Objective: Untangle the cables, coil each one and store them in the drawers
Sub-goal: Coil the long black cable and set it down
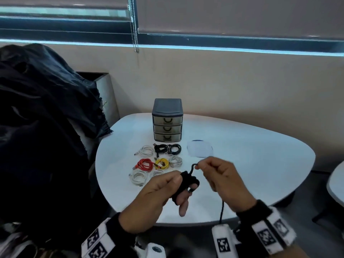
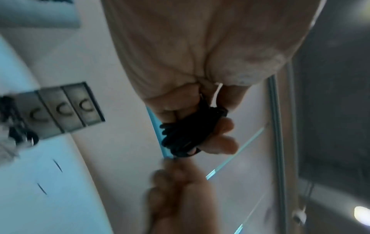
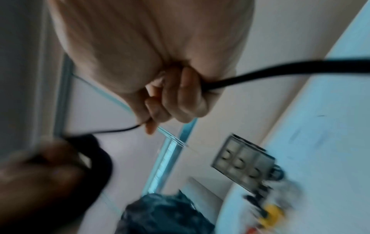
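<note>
A black cable (image 1: 188,180) is wound in several turns round the fingers of my left hand (image 1: 163,192), above the near part of the white table (image 1: 251,164). My thumb presses on the coil (image 2: 184,136). My right hand (image 1: 221,175) pinches the free run of the same cable (image 3: 250,76) just right of the coil. The rest of it hangs down past my right wrist. Several coiled cables lie on the table: white (image 1: 147,150), black (image 1: 167,148), red (image 1: 145,163), yellow (image 1: 162,163) and grey (image 1: 176,161). The three-drawer unit (image 1: 167,121) stands behind them, its drawers shut.
A flat white sheet over a blue disc (image 1: 199,148) lies right of the cables. Dark clothing (image 1: 41,127) is piled on the left beside the table. The wall and window blinds rise behind. A second table edge (image 1: 335,183) shows at far right.
</note>
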`<state>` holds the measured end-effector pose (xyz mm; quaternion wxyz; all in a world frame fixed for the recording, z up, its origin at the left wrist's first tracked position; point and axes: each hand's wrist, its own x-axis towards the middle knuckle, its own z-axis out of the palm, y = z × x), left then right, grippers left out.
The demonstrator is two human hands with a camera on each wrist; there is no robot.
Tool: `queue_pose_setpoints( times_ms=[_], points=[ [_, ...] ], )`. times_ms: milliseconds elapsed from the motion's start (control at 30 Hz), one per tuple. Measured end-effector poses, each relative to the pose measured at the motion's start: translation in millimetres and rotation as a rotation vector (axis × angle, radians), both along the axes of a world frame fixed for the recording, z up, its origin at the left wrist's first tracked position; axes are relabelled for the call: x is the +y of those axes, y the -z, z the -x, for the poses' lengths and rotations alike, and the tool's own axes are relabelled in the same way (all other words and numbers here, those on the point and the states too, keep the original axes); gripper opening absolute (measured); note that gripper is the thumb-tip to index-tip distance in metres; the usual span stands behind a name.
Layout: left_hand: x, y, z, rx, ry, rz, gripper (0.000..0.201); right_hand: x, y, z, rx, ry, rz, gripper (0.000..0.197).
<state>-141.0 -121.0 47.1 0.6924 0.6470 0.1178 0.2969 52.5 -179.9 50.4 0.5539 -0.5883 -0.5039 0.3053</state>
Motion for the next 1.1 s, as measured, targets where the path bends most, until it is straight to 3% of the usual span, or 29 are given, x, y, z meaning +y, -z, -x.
queue_pose_setpoints(
  times_ms=[100, 167, 233, 300, 367, 467, 533, 600, 667, 733, 867, 1000, 1100],
  points=[
    [6, -10, 2, -0.189, -0.03, 0.174, 0.053, -9, 39, 22, 0.07, -0.106, 0.081, 0.023],
    [16, -12, 4, -0.331, -0.142, 0.302, 0.055, -23, 62, 40, -0.02, -0.217, 0.191, 0.022],
    [28, -9, 6, -0.349, -0.272, 0.318, 0.049, -37, 68, 58, -0.186, -0.342, 0.267, 0.02],
    [39, -1, 7, -0.181, -0.425, 0.179, 0.036, -46, 59, 73, -0.352, -0.451, 0.169, 0.023],
    [46, 10, 10, 0.053, -0.504, -0.058, 0.03, -52, 33, 75, -0.343, -0.527, 0.124, 0.018],
    [42, 26, 16, 0.354, -0.406, -0.311, 0.028, -59, -12, 60, -0.155, -0.444, 0.146, 0.013],
    [29, 29, 16, 0.429, -0.284, -0.356, 0.04, -53, -30, 44, -0.091, -0.316, 0.048, 0.015],
    [12, 22, 14, 0.373, -0.135, -0.28, 0.053, -37, -30, 24, -0.04, -0.149, -0.036, 0.019],
    [1, 9, 12, 0.224, -0.077, -0.112, 0.053, -19, -18, 5, 0.009, 0.004, -0.056, 0.024],
    [-3, -6, 8, 0.07, -0.144, 0.07, 0.047, -8, 3, 3, -0.003, 0.046, -0.048, 0.022],
    [0, -22, -3, -0.13, -0.392, 0.391, 0.047, -16, 57, 42, -0.083, -0.086, 0.058, 0.018],
    [15, -12, -4, -0.215, -0.47, 0.37, 0.05, -37, 67, 71, -0.252, -0.206, 0.192, 0.013],
    [23, 7, -6, -0.054, -0.512, 0.243, 0.044, -42, 44, 83, -0.465, -0.375, 0.257, 0.028]
  ],
)
